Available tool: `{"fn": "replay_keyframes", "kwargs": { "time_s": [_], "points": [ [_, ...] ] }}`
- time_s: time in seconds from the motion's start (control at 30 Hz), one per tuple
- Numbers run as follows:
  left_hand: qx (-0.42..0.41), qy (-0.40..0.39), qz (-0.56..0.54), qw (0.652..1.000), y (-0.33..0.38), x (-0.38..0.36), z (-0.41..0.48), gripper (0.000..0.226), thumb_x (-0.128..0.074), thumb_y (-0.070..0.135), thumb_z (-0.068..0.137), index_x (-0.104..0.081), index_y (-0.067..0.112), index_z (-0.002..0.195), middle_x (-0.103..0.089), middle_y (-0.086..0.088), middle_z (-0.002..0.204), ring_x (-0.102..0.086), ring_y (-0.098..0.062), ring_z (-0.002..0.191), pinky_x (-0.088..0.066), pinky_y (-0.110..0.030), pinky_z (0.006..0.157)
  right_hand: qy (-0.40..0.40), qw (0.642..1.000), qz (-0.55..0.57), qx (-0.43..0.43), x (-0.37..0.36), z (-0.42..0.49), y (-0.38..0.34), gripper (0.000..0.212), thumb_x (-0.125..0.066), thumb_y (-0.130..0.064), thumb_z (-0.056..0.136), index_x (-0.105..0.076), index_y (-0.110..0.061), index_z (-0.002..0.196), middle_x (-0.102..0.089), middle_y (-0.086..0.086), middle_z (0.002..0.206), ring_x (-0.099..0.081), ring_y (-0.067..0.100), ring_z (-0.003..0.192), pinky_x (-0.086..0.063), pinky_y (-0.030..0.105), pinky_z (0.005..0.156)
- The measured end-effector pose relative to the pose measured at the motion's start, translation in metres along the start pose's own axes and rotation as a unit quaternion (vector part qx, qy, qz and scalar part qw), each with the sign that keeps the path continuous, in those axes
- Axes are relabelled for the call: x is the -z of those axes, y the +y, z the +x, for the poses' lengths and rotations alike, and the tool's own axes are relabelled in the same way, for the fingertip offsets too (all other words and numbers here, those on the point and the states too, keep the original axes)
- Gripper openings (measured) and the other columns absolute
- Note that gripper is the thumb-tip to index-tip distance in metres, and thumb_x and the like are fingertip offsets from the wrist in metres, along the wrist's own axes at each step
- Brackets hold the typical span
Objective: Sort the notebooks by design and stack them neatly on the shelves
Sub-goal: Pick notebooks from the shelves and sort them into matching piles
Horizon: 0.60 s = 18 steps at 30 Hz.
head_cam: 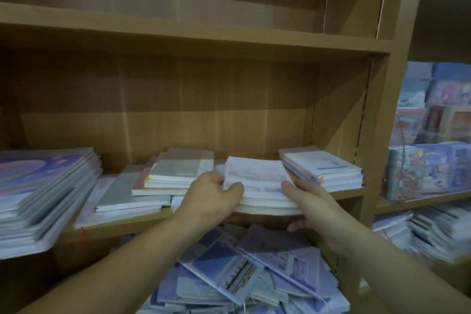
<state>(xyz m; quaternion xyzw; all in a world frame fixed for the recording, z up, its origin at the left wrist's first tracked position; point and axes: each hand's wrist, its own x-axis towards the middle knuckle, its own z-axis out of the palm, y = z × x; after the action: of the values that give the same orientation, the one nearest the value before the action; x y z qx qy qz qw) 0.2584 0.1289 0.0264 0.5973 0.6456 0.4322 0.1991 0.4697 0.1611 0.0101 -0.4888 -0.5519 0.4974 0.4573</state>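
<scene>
- Two hands are holding one white notebook stack [257, 181] at the near edge of the middle shelf [122, 223].
- Left hand [216, 194] is clasping the stack's left edge, its grip closing round it with the thumb on top.
- Right hand [313, 201] is gripping the right edge, thumb on top, fingers underneath.
- Grey notebooks [178, 171] are lying just left of the stack, and a pale stack [323, 168] is lying just right.
- Purple notebooks [242, 275] are lying jumbled on the level below.
</scene>
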Motion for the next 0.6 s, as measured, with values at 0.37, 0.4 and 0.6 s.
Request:
{"fn": "replay_keyframes", "kwargs": {
  "time_s": [0.37,0.4,0.6],
  "points": [
    [0.082,-0.086,-0.207,0.971,0.001,-0.020,-0.011,0.020,-0.058,0.031,0.102,-0.058,0.022,0.119,-0.072,-0.014,0.086,-0.071,-0.028,0.067,-0.061,-0.050,0.072,-0.016,1.000,0.024,0.012,0.009,0.008,0.010,0.031,-0.052,-0.020,0.104,-0.057,-0.025,0.134,-0.069,0.005,0.114,-0.066,0.028,0.091,-0.053,0.035,0.057],
    [0.084,-0.091,-0.238,0.963,-0.001,-0.021,-0.011,0.022,-0.060,0.027,0.101,-0.059,0.022,0.123,-0.073,-0.014,0.085,-0.070,-0.026,0.068,-0.061,-0.049,0.072,-0.020,0.999,0.018,0.031,0.012,0.005,0.010,0.032,-0.052,-0.021,0.105,-0.055,-0.029,0.136,-0.069,0.001,0.118,-0.065,0.028,0.096,-0.052,0.034,0.056],
    [-0.049,-0.097,-0.214,0.971,0.005,-0.030,-0.003,0.059,-0.065,0.011,0.098,-0.047,0.044,0.143,-0.076,0.007,0.113,-0.071,-0.008,0.103,-0.057,-0.030,0.094,-0.029,0.984,-0.055,0.166,0.042,0.011,0.004,0.054,-0.056,-0.018,0.104,-0.039,-0.049,0.144,-0.061,-0.019,0.134,-0.059,0.006,0.122,-0.053,0.034,0.099]
  ]
}}
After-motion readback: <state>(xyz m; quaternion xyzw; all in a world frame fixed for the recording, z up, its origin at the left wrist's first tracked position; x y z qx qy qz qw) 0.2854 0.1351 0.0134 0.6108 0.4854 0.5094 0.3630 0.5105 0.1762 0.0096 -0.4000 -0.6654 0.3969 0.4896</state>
